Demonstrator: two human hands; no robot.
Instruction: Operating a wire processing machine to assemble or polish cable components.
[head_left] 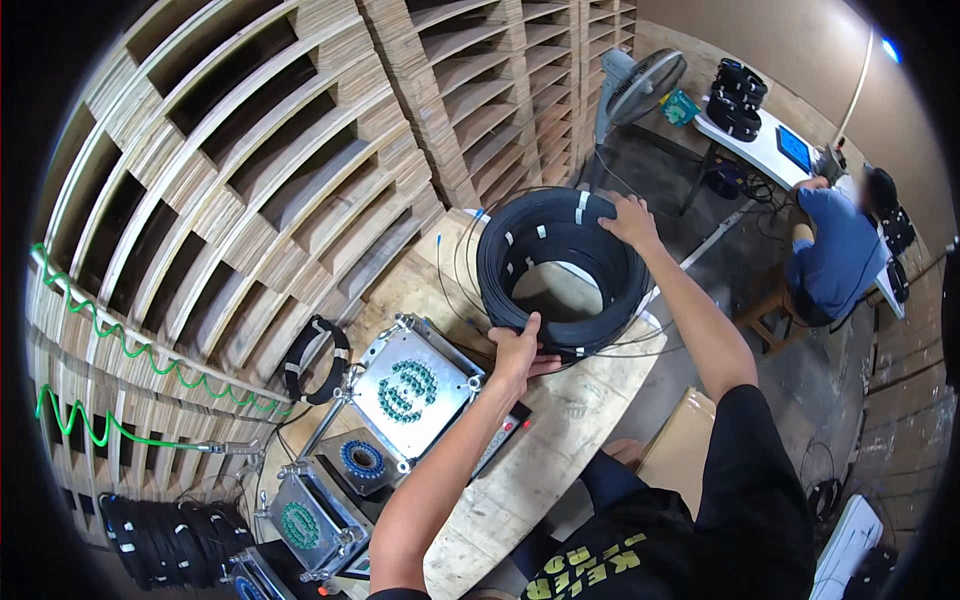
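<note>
My right hand (632,222), fingers curled, holds the right rim of a black cable coil (565,237) on the wooden table (540,430); my left hand (520,354), thumb spread, touches its near side (gripping, I can't tell).

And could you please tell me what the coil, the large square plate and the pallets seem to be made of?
Coil: probably plastic- or rubber-jacketed cable; the strands look black and smooth, with little shine.
Plate: likely bare metal, perhaps aluminium or steel; it is silvery and catches bright light.
Pallets: wood, seemingly unfinished; pale tan, with layered edges that suggest plywood.
</note>
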